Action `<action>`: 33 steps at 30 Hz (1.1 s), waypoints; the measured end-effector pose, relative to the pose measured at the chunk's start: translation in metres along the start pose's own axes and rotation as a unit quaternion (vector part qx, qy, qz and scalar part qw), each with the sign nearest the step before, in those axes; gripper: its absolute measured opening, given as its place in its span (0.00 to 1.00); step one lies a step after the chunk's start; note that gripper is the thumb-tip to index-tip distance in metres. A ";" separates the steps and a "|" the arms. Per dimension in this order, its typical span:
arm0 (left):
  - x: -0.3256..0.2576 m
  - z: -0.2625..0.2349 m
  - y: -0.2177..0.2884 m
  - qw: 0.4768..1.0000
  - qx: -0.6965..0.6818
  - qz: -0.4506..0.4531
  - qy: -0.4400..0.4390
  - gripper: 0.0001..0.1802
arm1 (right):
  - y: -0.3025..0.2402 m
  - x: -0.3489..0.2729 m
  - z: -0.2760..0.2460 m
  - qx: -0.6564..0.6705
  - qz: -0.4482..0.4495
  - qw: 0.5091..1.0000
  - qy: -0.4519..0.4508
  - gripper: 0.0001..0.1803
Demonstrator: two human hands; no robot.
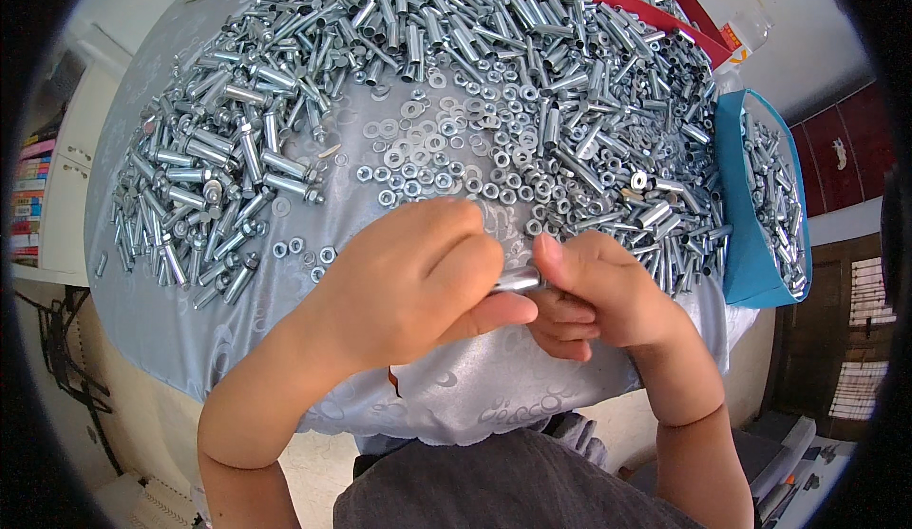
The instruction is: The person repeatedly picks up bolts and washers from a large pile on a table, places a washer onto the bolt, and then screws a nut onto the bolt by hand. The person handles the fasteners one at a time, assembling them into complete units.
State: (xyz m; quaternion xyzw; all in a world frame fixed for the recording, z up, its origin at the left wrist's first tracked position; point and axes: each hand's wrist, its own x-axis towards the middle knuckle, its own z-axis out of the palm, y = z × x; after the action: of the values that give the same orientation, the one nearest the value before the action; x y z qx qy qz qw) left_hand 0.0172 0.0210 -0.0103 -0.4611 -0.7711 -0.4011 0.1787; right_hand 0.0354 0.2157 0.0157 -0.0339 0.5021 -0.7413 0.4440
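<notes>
One metal sleeve between fingers — silvery tablecloth beneath, bookshelf left.

We are seeing a smooth, glossy metal tube, shiny metal nuts and washers, a satiny, softly gleaming cloth tablecloth and a matt fabric garment.

Metal sleeve: silver, shiny, smooth cylinder, bright highlight along its side. Short middle stretch visible only. Lies nearly crosswise, right end slightly farther up in view. Held between both hands: left end hidden inside the curled left hand, right end at the thumb and fingers of the right hand. Both ends covered, fittings there unclear.
</notes>
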 end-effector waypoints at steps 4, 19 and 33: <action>0.000 -0.002 -0.003 0.999 0.018 0.024 -0.017 0.18 | 0.001 0.002 0.004 -0.059 -0.014 0.994 0.088 0.29; -0.003 0.005 -0.004 0.995 0.061 0.064 0.037 0.17 | 0.003 0.002 0.005 -0.067 -0.025 0.992 0.101 0.22; -0.004 -0.094 -0.051 0.694 -0.334 -0.340 0.539 0.16 | -0.011 0.000 -0.023 0.250 -0.259 0.922 0.139 0.20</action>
State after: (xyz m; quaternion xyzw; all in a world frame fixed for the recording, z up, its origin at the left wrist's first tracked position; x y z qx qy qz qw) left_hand -0.0335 -0.0676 0.0215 0.0989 -0.4620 -0.8454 0.2492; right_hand 0.0165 0.2331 0.0131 0.0526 0.3304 -0.9294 0.1561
